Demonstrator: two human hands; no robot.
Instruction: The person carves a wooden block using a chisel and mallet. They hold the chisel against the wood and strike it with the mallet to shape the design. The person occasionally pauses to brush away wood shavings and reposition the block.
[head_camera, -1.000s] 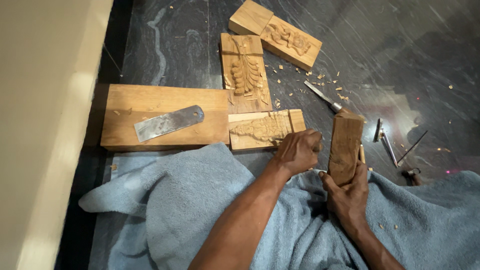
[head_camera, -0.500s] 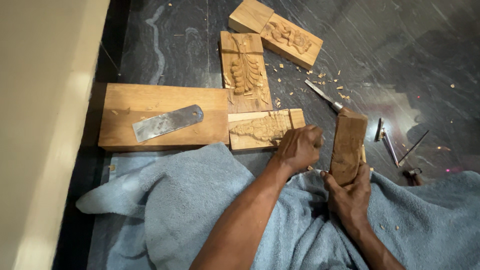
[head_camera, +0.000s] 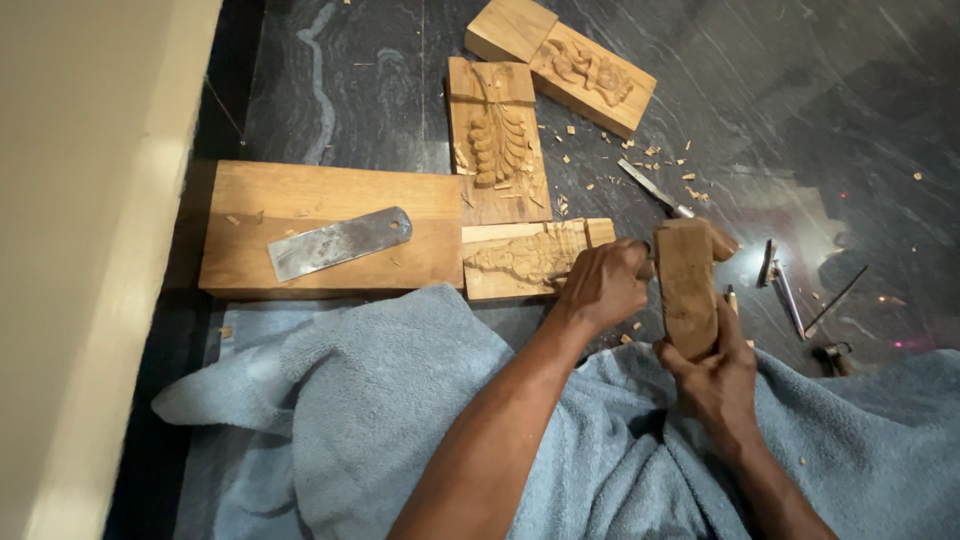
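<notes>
1. I can't make out what my left hand (head_camera: 603, 283) pinches; its fingers are curled narrow, hiding any tool
2. Around: metal blade (head_camera: 338, 243) on a plank (head_camera: 330, 200), leaf carving (head_camera: 497, 143), chisels (head_camera: 780, 285) on dark floor, grey towel (head_camera: 380, 400) over my lap
3. Right hand (head_camera: 715, 375) clasps the upright wooden block (head_camera: 688, 285), beside the carved strip (head_camera: 525, 258)

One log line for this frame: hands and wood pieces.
left hand: fisted beside carved wooden plank | right hand: gripping upright wooden block | lap: blue-grey towel
</notes>
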